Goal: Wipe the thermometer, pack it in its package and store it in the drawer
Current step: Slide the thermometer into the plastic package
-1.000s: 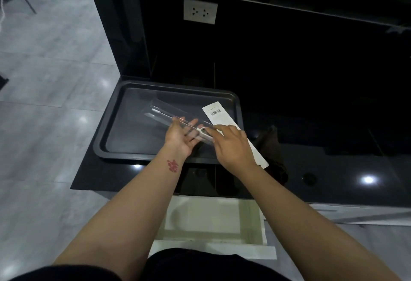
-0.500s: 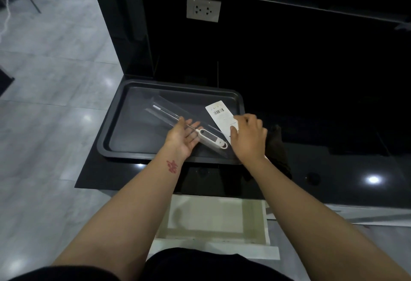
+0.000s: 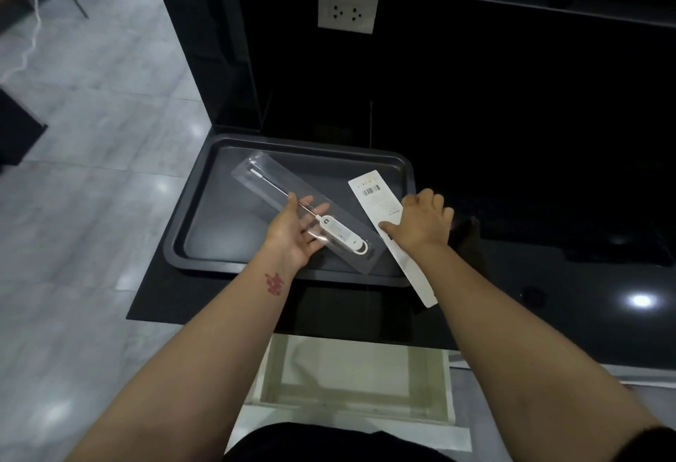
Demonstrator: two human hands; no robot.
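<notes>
Hidden: your right hand (image 3: 420, 222) shows only its back, so the fingertips and what they do beneath are out of sight; a dark thing just right of that hand is too dim to name.
Hard to see: the clear package (image 3: 303, 205) is almost invisible against the dark tray (image 3: 205, 213); only its shiny edges show.
Left hand (image 3: 296, 229): palm up, fingers relaxed and spread, it carries the clear package from below without curling round it.
Thermometer (image 3: 342, 235): it lies inside the clear package, white body just right of your left fingers, thin probe running away over them to the far left.
Right hand: fingers bent down, thumb out to the left, it presses on the white card (image 3: 387, 227) (whether it pinches the card, I cannot tell).
White card: barcode end beyond your right hand, other end past the tray rim toward you.
Edges: the tray's near rim is under your left wrist; the counter edge (image 3: 292, 326) is nearer to you.
Open room: the drawer (image 3: 351, 377) stands open below both forearms.
</notes>
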